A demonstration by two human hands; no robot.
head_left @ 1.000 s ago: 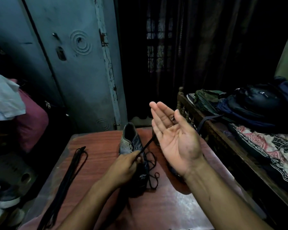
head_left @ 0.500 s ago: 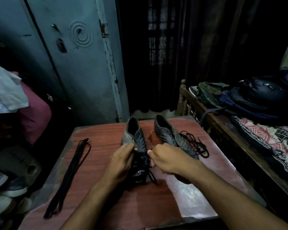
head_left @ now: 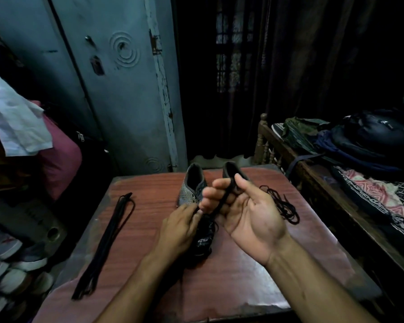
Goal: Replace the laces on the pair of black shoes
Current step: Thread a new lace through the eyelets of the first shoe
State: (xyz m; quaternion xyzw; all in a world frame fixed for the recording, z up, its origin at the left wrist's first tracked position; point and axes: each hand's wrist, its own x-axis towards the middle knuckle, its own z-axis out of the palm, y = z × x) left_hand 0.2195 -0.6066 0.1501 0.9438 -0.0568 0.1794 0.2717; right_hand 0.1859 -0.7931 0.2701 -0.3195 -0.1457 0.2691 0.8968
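We see a bench point(head_left: 149, 264) with a reddish wood-grain top, smooth and glossy enough to throw back a pale sheen near its front edge. The near shoe point(head_left: 193, 190) has a matt upper with fine ribbed stripes at the heel and a shinier toe. The lace point(head_left: 222, 201) and the bundle of laces point(head_left: 107, 243) look like matt woven cord. The door point(head_left: 117, 89) is painted metal, chipped along its edge. The bed frame point(head_left: 287, 157) is dark turned wood.

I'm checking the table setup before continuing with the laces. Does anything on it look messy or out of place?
Only the loose lace, lying in a tangled heap on the table right of the shoes. The lace bundle at left lies straight. Nothing looks spilled or damaged.
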